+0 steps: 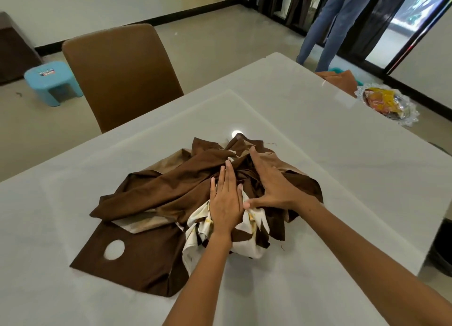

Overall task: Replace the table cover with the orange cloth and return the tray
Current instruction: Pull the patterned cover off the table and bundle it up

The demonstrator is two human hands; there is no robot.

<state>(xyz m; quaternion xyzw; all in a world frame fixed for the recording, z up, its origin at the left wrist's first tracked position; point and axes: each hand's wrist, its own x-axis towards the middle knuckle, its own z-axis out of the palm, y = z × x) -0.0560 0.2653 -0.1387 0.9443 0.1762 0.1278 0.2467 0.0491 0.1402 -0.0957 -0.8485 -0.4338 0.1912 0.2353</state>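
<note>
White counter [318, 135] bare except mid-surface brown cover [156, 203], bunched, soft and light so scoop under the heap; orange cloth [338, 77], tray [389, 103] far right; left hand [226, 203], right hand [274, 184] fingers flat, pressing.

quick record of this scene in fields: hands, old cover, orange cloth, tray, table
left hand: flat, fingers straight, pressing on the bunched cover
right hand: spread on the cover, thumb toward the left hand
old cover: brown, tan and white cloth, gathered in a heap mid-table
orange cloth: past the table's far right edge
tray: beside the orange cloth, off the table
table: pale glossy top, mostly uncovered
</note>
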